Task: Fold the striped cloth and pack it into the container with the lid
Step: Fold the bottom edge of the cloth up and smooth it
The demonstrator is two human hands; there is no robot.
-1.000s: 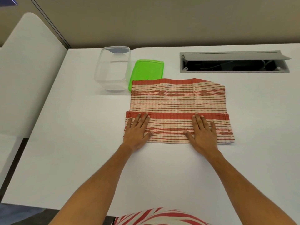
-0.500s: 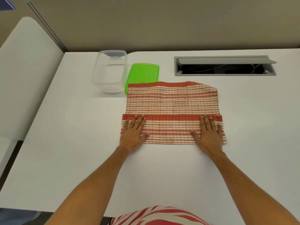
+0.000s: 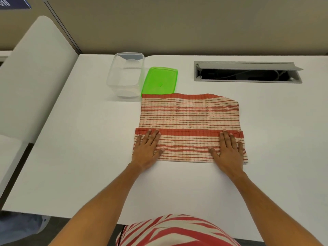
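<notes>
Two flat open palms, left hand (image 3: 148, 150), right hand (image 3: 229, 151), pressing striped cloth (image 3: 190, 119) near fold

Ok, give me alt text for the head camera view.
Both hands, left hand and right hand, press flat on a partly folded striped cloth on a white table; an open clear container and green lid sit behind.

An office workstation. The white laminate worktop (image 3: 88, 157) has a rounded far corner and a recessed grey cable port (image 3: 247, 72), its flap tipped open over dark wiring, set well beyond the right hand (image 3: 228, 150). A beige fabric partition (image 3: 177, 23) closes off the far side. Left of the left hand (image 3: 147, 150), a white rounded divider panel (image 3: 35, 77) separates this worktop from the neighbouring one.
</notes>
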